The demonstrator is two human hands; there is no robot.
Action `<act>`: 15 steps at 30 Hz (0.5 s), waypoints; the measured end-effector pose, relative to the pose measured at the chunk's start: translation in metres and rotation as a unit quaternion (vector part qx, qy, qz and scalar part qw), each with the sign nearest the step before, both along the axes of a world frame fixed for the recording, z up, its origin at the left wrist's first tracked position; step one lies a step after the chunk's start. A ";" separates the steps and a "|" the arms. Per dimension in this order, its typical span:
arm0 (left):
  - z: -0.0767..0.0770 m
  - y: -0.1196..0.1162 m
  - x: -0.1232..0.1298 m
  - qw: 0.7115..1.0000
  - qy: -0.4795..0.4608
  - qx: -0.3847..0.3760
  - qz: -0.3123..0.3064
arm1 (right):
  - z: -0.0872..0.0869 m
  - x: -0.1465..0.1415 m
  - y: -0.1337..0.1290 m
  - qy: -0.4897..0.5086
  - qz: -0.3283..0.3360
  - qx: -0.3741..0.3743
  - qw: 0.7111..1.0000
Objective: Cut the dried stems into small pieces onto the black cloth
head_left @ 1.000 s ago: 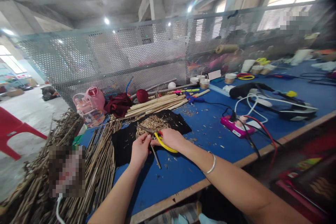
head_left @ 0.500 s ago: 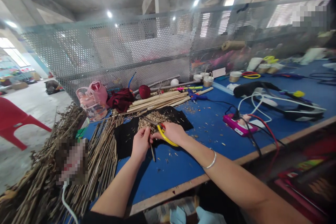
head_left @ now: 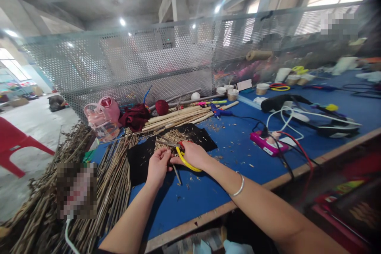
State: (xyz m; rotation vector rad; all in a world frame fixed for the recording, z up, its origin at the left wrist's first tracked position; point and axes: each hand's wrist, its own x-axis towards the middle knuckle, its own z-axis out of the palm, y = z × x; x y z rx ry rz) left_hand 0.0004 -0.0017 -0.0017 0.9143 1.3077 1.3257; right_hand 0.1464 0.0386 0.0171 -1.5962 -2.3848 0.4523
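My right hand [head_left: 192, 154] is closed round scissors [head_left: 185, 160] with yellow and red handles, their blades pointing left over a pile of small cut pieces [head_left: 174, 136]. Close beside it, my left hand [head_left: 159, 162] pinches a thin dry stem [head_left: 177, 175], whose lower end sticks out toward me below the fingers. The pile rests on a black cloth [head_left: 137, 164] spread over the blue table. Left of the cloth lies a bundle of long dry stems [head_left: 114, 174].
Peeled pale sticks [head_left: 175, 118], a dark red ball [head_left: 162, 107] and a pink-topped clear container [head_left: 105, 121] stand behind the cloth. A blue glue gun [head_left: 219, 112] and a magenta power strip [head_left: 269, 143] with cables lie to the right. A perforated metal screen [head_left: 133, 63] backs the table.
The view has shifted slightly, so most things sit a little further left. Both hands keep their hold, and the stem's lower end now points more to the right.
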 end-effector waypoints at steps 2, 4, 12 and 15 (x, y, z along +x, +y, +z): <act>0.000 0.000 0.000 1.000 -0.002 -0.001 -0.001 | 0.001 0.000 0.000 -0.003 0.003 0.003 1.000; 0.000 0.000 0.001 1.000 -0.001 0.001 -0.005 | 0.001 0.000 0.000 -0.006 0.011 0.003 1.000; -0.003 -0.001 0.002 1.000 0.003 -0.001 -0.019 | -0.001 0.001 0.000 0.026 0.037 0.022 0.999; -0.003 -0.001 0.003 1.000 0.000 0.002 -0.027 | -0.001 0.001 -0.001 0.028 0.035 0.022 0.999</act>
